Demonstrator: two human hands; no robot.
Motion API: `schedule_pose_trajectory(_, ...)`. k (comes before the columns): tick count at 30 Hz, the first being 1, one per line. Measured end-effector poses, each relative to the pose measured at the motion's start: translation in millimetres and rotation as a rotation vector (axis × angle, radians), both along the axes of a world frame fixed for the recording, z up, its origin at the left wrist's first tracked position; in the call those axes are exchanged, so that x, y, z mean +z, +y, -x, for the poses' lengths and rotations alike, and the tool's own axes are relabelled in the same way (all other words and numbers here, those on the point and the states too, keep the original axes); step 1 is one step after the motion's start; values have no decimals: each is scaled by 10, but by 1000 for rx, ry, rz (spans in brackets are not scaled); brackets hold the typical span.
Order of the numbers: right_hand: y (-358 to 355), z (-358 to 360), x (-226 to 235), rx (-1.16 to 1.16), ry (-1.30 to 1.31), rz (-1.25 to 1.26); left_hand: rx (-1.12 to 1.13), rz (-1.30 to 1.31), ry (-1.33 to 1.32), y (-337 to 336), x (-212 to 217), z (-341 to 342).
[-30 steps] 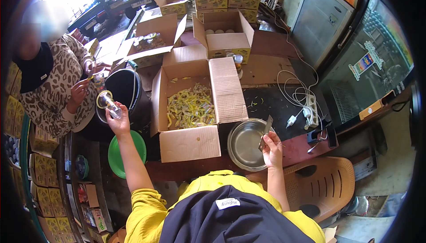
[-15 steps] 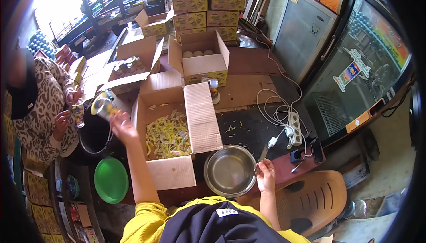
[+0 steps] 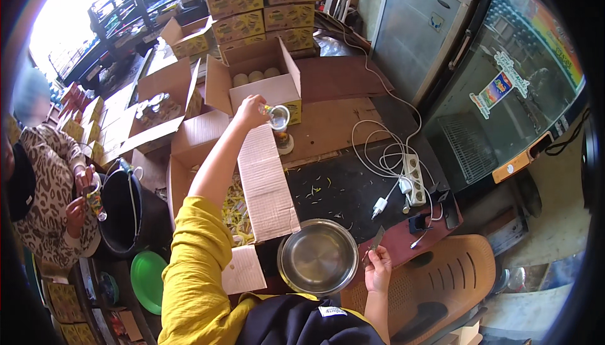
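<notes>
My left hand (image 3: 252, 111) reaches out over the far side of the table, its fingers closed around a clear glass (image 3: 277, 118) with a coloured print. Just below that glass, another glass (image 3: 285, 144) stands on the flattened cardboard, beside the open box with round pale tops (image 3: 265, 75). At the near right, my right hand (image 3: 378, 269) grips a knife (image 3: 374, 244), its flat blade pointing up and away. Left of the knife is an empty steel bowl (image 3: 318, 257). My left forearm crosses above an open carton (image 3: 242, 216) holding yellow and clear scraps.
A co-worker (image 3: 50, 187) at the left holds a printed glass (image 3: 96, 200) beside a black bucket (image 3: 116, 209). A green basin (image 3: 148, 282) stands nearer. At the right lie a power strip (image 3: 413, 181) with coiled white cable and an orange plastic chair (image 3: 441, 275); stacked cartons (image 3: 236, 7) rise behind.
My left hand has moved from beside the bucket, away and to the right, with the glass. The knife stays in my right hand. The view has shifted.
</notes>
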State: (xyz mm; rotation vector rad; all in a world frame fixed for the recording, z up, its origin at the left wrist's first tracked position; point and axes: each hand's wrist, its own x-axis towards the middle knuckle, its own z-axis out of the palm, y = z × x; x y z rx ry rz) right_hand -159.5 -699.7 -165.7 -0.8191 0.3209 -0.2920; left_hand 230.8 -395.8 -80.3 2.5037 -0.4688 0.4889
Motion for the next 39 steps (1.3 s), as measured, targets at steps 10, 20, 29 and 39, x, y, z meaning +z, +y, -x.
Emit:
schedule_pose_trajectory(10,64,-186,14,-36,-15,24,-125,-365,364,-589,-204,-432)
schedule_pose_trajectory(20,66,-211,-93,-34,62,59,-143,-438,374,-1045,-803,-358)
schedule_pose_trajectory(29,208,-48,140,-48,-2,51,-155,-243,79,-849,-794,-45)
schedule_pose_trajectory(39,457,273,169,-30,44,55,-459,755,225,-270,717,2109)
